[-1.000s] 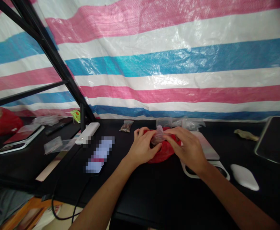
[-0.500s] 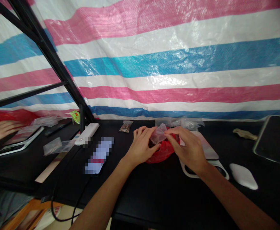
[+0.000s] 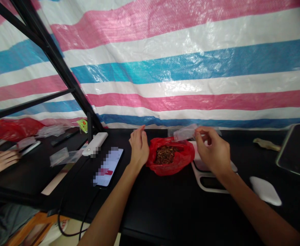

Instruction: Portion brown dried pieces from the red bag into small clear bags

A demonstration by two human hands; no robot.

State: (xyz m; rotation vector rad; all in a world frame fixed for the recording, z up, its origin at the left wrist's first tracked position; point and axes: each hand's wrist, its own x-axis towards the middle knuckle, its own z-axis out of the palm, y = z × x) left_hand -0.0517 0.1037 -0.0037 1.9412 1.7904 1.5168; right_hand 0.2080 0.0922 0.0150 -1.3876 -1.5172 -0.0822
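Observation:
A red plastic bag [image 3: 172, 169] lies open on the black table, with small brown dried pieces [image 3: 165, 154] showing inside. My right hand [image 3: 214, 150] pinches a small clear plastic bag [image 3: 184, 133] between thumb and fingers, above the red bag's far right rim. Under and behind that hand is a white kitchen scale [image 3: 201, 186], partly covered by it. To the left of the red bag, my left hand [image 3: 139, 147] reaches toward the back of the table, fingers extended and partly hidden. It covers the spot where a small filled bag lay.
A phone [image 3: 109, 167] and a white power strip [image 3: 95, 143] lie to the left. On the right are a white oval case [image 3: 265, 190] and a dark tablet-like device [image 3: 297, 150]. Another person's hand [image 3: 3, 160] rests at far left, beyond a black frame post [image 3: 89, 126].
My left hand has left the red bag and moved left and away from me. My right hand has lifted the clear bag off to the right, uncovering the brown pieces.

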